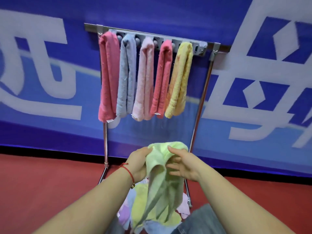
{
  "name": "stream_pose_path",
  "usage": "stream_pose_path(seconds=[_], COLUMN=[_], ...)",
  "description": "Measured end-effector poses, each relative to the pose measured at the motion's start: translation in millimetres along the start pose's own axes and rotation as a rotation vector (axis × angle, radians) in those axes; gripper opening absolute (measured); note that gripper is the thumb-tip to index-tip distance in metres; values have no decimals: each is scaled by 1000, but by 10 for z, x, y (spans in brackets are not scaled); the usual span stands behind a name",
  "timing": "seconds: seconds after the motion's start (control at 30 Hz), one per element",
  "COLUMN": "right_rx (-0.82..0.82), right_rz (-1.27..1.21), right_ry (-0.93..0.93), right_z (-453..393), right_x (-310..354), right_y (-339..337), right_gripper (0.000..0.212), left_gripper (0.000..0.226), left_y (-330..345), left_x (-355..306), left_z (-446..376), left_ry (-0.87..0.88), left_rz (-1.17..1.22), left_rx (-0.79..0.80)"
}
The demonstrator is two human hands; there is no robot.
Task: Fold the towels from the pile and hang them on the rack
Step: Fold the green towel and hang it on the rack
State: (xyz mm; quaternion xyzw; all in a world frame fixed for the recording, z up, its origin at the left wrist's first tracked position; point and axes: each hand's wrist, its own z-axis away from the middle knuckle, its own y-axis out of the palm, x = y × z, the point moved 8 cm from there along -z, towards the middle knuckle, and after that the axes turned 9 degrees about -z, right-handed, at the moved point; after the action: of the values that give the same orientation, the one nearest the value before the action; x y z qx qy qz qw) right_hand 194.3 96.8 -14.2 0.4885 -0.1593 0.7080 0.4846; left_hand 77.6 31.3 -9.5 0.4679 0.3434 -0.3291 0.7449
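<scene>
Left hand (137,163) grips green towel (159,179) at its top edge, right hand (183,163) fingers relaxed against it, pile (148,215) below the grip, rack (200,46) above: align corners before halving, then drape.

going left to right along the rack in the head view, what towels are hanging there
dark pink towel → blue-grey towel → pale pink towel → second dark pink towel → yellow towel, all folded over the rack
</scene>
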Motion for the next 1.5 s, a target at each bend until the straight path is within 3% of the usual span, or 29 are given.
stream_pose_path(seconds=[0.13,0.33,0.4,0.47,0.57,0.63,0.7,0.83,0.93,1.03,1.1,1.2,1.33,1.4,1.5], right_rx=[-13,156,228,239,24,-168,-287,-357,-383,-460,-431,-366,-417,-412,-418], right_rz=[-110,-152,-125,82,449,554,525,523,578,652,665,703,918,1087,1286], right_ry=[23,-6,-45,-88,-158,-233,-281,-349,-411,-437,-465,-489,-500,-469,-331], right_z=[-13,-68,-57,-122,-264,-329,-353,-298,-245,-217,-189,-145,-104,-97,-109], right_x=[-420,-772,-827,-933,-954,-862,-779,-691,-668,-645,-641,-660,-676,-696,-777], right_y=[-160,-103,31,111,-15,-193,-310,-336,-351,-406,-375,-291,-295,-249,-259], right_gripper=[66,27,41,46,13,20,25,24,25,34,32,24,16,12,31], left_gripper=[43,30,34,40,44,49,52,59,50,41,51,41,62,58,42], left_y=[-5,-38,-107,-173,-118,-102,-179,-444,-433,-445,-468,-441,-499,-542,-673], left_x=[-47,118,264,458,661,670,637,387,361,407,378,342,310,222,68], left_z=[65,-98,-176,-255,-333,-373,-417,-448,-383,-308,-221,-128,-81,-23,71], left_ry=[65,6,-52,-109,-191,-179,-109,247,383,436,519,756,655,668,701], left_rz=[-66,-34,19,63,155,118,-118,-1084,-1426,-1616,-1616,-1685,-1564,-1439,-1280], left_rx=[-45,-19,-9,2,67,95,76,-160,-154,-128,-166,-189,-26,-57,-204])
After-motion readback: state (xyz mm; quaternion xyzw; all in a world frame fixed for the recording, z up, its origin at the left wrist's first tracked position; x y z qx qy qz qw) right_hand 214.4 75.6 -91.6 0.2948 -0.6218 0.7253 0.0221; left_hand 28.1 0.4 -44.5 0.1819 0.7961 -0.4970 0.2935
